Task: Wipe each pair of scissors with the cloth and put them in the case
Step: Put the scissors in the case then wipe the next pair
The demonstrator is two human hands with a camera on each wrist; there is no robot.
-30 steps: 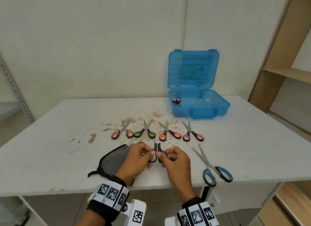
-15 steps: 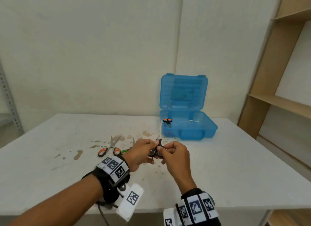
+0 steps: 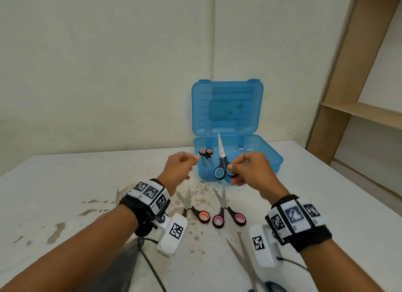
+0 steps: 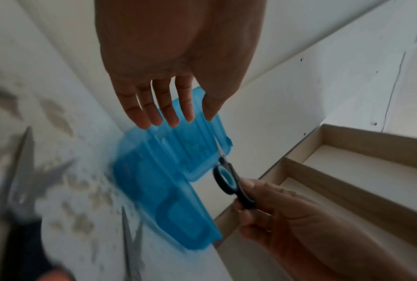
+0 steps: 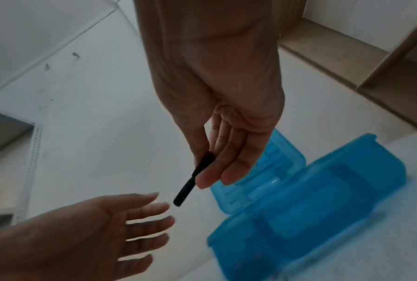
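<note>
My right hand (image 3: 231,168) pinches one handle loop of the small blue-handled scissors (image 3: 220,164), blades closed and pointing up, just in front of the open blue case (image 3: 268,159). The wrist views show the same grip: right hand (image 5: 208,172) on the black handle (image 5: 190,182), and scissors (image 4: 226,176) beside the case (image 4: 154,190). My left hand (image 3: 191,161) hovers empty to the left of them, its fingers (image 4: 166,108) straight and spread. An orange-handled pair (image 3: 205,155) lies in the case. The grey cloth (image 3: 121,267) lies blurred under my left forearm.
On the stained white table (image 3: 326,193) lie an orange-handled pair (image 3: 196,212), a pink-handled pair (image 3: 227,214) and a large pair (image 3: 248,263) near the front edge. My left wrist hides further pairs. A wooden shelf unit (image 3: 359,109) stands at the right.
Both hands rose from near the table's front edge toward the case. My left hand let go of the blue-handled scissors and opened; my right hand alone holds them now.
</note>
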